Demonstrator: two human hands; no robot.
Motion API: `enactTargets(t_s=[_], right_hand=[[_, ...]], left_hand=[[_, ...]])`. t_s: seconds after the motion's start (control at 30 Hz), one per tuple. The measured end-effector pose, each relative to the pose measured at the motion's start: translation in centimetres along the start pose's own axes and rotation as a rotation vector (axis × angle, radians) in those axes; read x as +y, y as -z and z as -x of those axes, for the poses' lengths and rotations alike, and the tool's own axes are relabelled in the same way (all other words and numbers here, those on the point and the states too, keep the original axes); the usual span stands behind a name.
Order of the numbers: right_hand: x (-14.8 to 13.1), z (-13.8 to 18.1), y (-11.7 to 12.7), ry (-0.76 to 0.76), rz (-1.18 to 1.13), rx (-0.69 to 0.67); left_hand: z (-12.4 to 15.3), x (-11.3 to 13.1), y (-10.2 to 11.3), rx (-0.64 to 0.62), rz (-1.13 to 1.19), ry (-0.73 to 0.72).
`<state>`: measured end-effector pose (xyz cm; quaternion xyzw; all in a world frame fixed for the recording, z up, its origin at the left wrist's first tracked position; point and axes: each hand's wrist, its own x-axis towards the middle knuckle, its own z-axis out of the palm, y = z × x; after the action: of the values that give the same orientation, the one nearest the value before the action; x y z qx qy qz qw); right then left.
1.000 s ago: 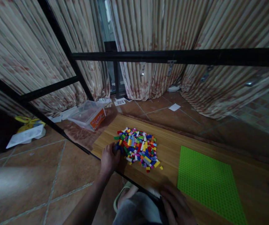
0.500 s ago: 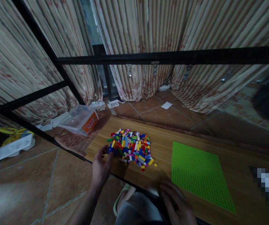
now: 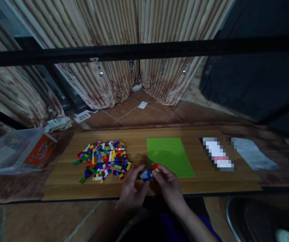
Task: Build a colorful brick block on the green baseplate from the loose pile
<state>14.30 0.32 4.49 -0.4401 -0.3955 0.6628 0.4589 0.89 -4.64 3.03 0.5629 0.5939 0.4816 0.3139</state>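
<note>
A pile of small coloured bricks (image 3: 102, 160) lies on the left part of a wooden board (image 3: 210, 183). To its right a green studded baseplate (image 3: 169, 156) lies flat. My left hand (image 3: 131, 189) and my right hand (image 3: 168, 185) meet at the board's near edge, just in front of the baseplate's near left corner. Between their fingertips they pinch a small cluster of bricks (image 3: 148, 172), blue, white, yellow and red.
A clear plastic box with an orange label (image 3: 21, 153) stands left of the board. A black metal bar (image 3: 144, 50) crosses the view in front of striped curtains. A blurred-out object (image 3: 218, 156) lies right of the baseplate. Papers litter the tiled floor.
The view has swung right. My left hand left the pile's near left edge and my right hand came up from the near edge; both now hold a few bricks together in front of the baseplate.
</note>
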Motion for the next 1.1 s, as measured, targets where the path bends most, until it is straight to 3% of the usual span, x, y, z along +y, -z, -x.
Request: enactTargets(t_s=[0.1, 0.2, 0.43, 0.63, 0.77, 0.97, 1.1], right_hand=[[0.0, 0.3, 0.8, -0.017, -0.047, -0.013], [0.3, 0.3, 1.0, -0.053, -0.096, -0.002], [1.7, -1.0, 0.6, -0.141, -0.146, -0.046], [2.3, -2.4, -0.1, -0.115, -0.076, -0.083], [2.6, -3.1, -0.6, -0.127, -0.026, -0.131], [2.6, -4.2, -0.4, 0.019, 0.227, -0.159], [2.0, -4.3, -0.2, 0.069, 0.298, -0.131]], left_hand=[[-1.0, 0.4, -0.7, -0.136, 0.27, 0.182], [-1.6, 0.7, -1.2, -0.19, 0.325, 0.268], [-2.0, 0.5, -1.7, -0.057, 0.387, 0.388], [-2.5, 0.4, -1.2, 0.087, 0.476, 0.513], [-2.9, 0.6, -0.6, 0.099, 0.506, 0.599], [-3.4, 0.2, 0.3, 0.223, 0.588, 0.72], [-4.0, 0.4, 0.9, 0.293, 0.817, 0.806]])
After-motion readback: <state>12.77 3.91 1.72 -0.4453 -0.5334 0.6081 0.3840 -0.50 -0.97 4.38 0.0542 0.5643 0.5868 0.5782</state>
